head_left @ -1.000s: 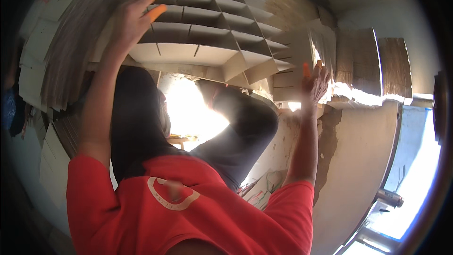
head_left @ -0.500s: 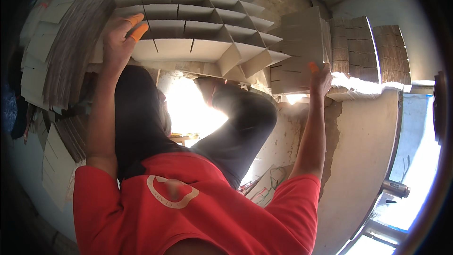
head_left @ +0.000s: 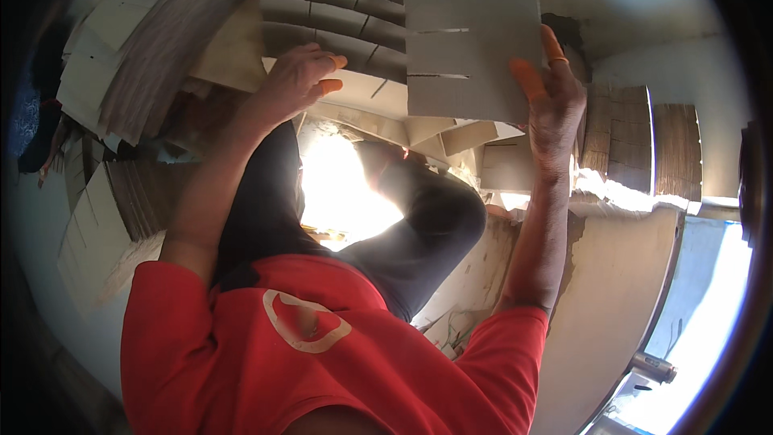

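My right hand (head_left: 555, 105), with orange finger covers on thumb and finger, grips the right edge of a slotted cardboard sheet (head_left: 475, 32). The sheet is raised over the right part of a cardboard divider grid (head_left: 366, 90) and hides most of its crossing strips. Long slotted strips of the grid stand on edge in rows, left of the sheet. Close to the nearest strip hovers my left hand (head_left: 298, 84), also with orange covers; thumb and forefinger are apart, with nothing seen between them.
A tall stack of cardboard strips (head_left: 169, 40) leans at the far left, and another slotted stack (head_left: 145, 201) sits below it. Bundled cardboard pieces (head_left: 628, 137) stand at the right. My legs (head_left: 419, 209) are bent beneath the grid, around a glaring bright patch.
My right hand has lifted a slotted cardboard sheet from the stack at the right and brought it up and over the grid. My left hand has shifted right along the grid.
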`<state>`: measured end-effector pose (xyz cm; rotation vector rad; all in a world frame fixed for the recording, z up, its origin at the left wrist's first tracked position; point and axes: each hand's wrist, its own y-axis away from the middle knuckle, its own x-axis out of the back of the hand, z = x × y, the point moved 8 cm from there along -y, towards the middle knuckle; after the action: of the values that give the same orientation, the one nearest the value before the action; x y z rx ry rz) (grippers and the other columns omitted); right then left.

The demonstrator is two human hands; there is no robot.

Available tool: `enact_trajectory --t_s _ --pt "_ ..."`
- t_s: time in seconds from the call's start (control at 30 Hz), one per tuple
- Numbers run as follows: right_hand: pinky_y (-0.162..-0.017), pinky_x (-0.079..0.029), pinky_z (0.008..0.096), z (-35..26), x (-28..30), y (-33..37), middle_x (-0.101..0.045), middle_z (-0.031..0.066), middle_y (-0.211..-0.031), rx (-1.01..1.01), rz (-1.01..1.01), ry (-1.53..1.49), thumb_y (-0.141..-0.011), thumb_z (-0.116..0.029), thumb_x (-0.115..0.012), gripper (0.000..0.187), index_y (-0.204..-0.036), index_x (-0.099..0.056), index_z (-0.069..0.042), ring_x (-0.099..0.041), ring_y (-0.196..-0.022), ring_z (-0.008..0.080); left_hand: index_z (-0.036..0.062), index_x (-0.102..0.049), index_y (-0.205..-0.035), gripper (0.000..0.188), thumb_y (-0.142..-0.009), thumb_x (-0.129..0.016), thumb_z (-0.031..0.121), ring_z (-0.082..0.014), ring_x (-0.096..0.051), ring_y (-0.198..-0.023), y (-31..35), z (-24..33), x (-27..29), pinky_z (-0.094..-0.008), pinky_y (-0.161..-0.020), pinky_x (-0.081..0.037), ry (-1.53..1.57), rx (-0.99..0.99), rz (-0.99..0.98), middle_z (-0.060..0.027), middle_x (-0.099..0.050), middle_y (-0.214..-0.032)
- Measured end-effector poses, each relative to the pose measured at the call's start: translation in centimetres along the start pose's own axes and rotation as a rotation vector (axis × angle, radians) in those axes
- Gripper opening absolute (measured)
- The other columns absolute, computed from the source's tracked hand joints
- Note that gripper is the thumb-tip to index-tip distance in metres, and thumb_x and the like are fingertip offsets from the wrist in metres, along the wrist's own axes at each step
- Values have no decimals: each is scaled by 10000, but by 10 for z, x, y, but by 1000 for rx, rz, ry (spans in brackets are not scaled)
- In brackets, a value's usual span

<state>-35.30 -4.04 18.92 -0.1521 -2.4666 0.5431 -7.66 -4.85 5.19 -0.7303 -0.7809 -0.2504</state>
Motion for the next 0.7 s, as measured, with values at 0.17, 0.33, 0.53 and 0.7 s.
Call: enact_trajectory --t_s 0.17,0.33,0.53,0.7 --pt "-493 -352 220 3 -27 -12 -593 29 -728 103 -84 -30 -822 -69 -690 350 -1139 -610 56 -351 -559 44 -16 -662 -904 203 -718 -721 38 -253 -594 -740 -4 2 -4 -355 -657 -492 23 -36 87 -106 -668 -822" --pt "-511 -363 199 7 -53 -10 -587 25 -723 -30 -152 -43 -827 -64 -677 400 -1194 -580 60 -372 -571 38 -3 -669 -870 167 -714 -717 33 -238 -595 -730 -3 -3 -5 -350 -651 -493 45 -10 102 -90 -666 -792" --pt "-527 -365 183 -1 -55 -14 -510 -1 -657 -4 -108 -41 -820 -44 -675 457 -1250 -550 45 -375 -573 40 3 -665 -842 139 -717 -715 37 -243 -601 -730 -5 -1 -3 -355 -644 -496 49 4 95 -87 -666 -787" --pt "-552 -382 191 10 -62 -14 -465 19 -622 -37 -155 -9 -820 -66 -676 504 -1288 -520 32 -403 -579 52 1 -661 -836 120 -736 -707 50 -246 -611 -742 -5 -4 -4 -356 -646 -499 44 9 95 -95 -663 -789"
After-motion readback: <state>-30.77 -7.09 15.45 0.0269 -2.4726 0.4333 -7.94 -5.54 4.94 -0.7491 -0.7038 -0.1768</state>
